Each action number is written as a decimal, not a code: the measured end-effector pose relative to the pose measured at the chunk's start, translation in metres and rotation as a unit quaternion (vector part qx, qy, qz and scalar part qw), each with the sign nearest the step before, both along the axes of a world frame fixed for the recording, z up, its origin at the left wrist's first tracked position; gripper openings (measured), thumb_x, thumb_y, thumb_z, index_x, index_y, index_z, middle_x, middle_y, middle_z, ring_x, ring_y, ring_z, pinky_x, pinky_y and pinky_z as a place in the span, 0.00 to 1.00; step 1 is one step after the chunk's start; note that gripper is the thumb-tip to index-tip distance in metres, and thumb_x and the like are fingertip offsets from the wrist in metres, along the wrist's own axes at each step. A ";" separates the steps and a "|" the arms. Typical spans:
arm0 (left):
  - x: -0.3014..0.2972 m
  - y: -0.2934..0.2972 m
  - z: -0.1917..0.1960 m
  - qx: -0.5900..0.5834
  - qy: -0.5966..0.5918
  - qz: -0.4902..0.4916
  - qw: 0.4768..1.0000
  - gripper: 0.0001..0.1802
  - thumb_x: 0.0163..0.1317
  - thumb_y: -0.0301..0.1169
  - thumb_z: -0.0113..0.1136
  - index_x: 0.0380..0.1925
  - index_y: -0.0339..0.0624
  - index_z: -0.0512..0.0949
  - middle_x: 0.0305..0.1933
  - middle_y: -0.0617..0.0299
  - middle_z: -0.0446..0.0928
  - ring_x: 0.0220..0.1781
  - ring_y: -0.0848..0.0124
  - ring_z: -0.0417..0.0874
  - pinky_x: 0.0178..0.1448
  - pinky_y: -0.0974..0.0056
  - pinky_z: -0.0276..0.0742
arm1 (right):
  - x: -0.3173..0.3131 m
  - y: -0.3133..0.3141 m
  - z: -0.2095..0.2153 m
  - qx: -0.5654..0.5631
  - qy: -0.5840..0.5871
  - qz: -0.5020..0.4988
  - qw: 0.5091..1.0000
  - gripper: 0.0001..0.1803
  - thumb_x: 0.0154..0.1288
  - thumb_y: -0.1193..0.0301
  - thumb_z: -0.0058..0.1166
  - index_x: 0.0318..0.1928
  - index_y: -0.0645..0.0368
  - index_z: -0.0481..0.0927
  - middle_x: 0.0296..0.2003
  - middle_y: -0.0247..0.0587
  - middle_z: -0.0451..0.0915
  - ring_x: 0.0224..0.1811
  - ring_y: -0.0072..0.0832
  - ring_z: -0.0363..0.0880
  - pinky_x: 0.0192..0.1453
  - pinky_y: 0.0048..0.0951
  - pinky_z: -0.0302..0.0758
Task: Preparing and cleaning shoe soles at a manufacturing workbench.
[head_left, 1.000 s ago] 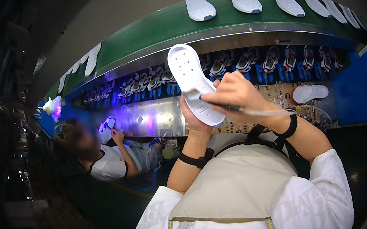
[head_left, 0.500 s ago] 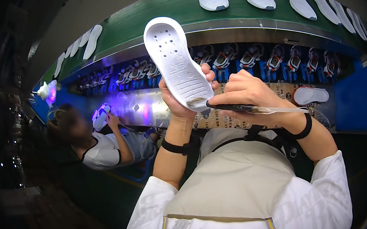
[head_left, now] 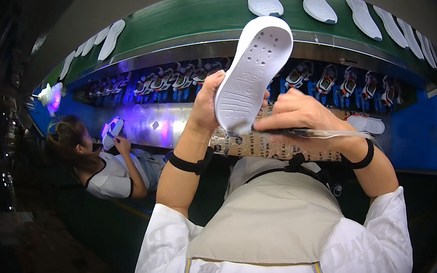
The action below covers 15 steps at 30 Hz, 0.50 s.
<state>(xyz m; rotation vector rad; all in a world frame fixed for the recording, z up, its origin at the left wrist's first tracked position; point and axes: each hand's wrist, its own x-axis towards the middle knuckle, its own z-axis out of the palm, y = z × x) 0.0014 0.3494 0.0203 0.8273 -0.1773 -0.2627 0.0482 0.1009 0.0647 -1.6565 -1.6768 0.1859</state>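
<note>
A white shoe sole (head_left: 248, 79) with small holes in its toe half is held up before me, toe end up and leaning right. My left hand (head_left: 207, 104) is closed around its left edge, thumb along the side and fingertips showing at the far edge. My right hand (head_left: 302, 112), somewhat blurred, grips a slim black pen-like tool (head_left: 296, 132) with a clear tube trailing from it toward the wrist. The tool's front end is at the sole's heel; whether it touches cannot be made out.
Across the back, a green conveyor belt (head_left: 205, 16) carries several white soles. Below it stands a row of shoe uppers (head_left: 325, 82) on blue supports. Another sole (head_left: 366, 124) lies at the bench's right. A co-worker (head_left: 105, 155) sits at left near a purple-lit lamp (head_left: 52, 97).
The sole has swung from leaning left to leaning right, its toe moving rightward. My left hand turned with it. The right hand's tool stays by the heel.
</note>
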 end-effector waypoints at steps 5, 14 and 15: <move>0.010 0.004 -0.001 0.065 0.081 -0.011 0.995 0.33 0.77 0.46 0.39 0.62 0.27 0.76 0.50 0.35 0.84 0.45 0.50 0.90 0.53 0.54 0.88 | 0.000 0.004 -0.006 0.009 0.018 0.056 0.998 0.22 0.59 0.71 0.72 0.55 0.50 0.87 0.35 0.32 0.78 0.41 0.32 0.74 0.49 0.37 0.65; 0.017 0.022 -0.020 0.089 0.094 -0.022 0.991 0.33 0.78 0.47 0.38 0.64 0.27 0.75 0.54 0.34 0.84 0.51 0.48 0.89 0.56 0.50 0.88 | -0.002 0.006 -0.014 0.044 0.083 -0.016 0.995 0.17 0.57 0.70 0.74 0.48 0.52 0.89 0.31 0.34 0.80 0.37 0.34 0.77 0.45 0.35 0.68; 0.014 0.019 -0.016 0.023 0.079 -0.058 0.995 0.35 0.78 0.48 0.37 0.65 0.27 0.74 0.55 0.33 0.83 0.53 0.47 0.89 0.57 0.49 0.88 | -0.002 0.004 -0.013 0.072 0.111 -0.048 0.990 0.16 0.55 0.72 0.75 0.46 0.52 0.89 0.31 0.34 0.83 0.36 0.35 0.79 0.43 0.34 0.70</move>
